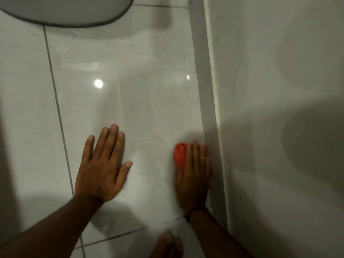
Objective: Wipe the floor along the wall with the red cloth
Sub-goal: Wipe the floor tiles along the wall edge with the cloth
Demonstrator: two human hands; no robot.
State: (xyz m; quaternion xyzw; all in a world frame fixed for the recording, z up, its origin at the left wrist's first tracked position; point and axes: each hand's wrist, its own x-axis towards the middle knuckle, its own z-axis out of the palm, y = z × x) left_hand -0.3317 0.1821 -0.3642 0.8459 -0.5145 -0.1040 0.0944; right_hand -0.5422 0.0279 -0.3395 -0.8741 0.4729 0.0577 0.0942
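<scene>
Right beside the skirting (208, 101), right hand (193, 175) presses red cloth (179, 155); left hand (102, 164) flat, spread.

Dim; glare on floor (98, 83), perhaps motion-blurred.

Red cloth (179, 154) mostly hidden under right hand (193, 175); only bunched left part seen. Grey-rimmed white object (65, 11) cut off by top edge, kind not told. Bare toes (168, 243) blurred, cropped at bottom edge. Both forearms cut by lower edge.
</scene>
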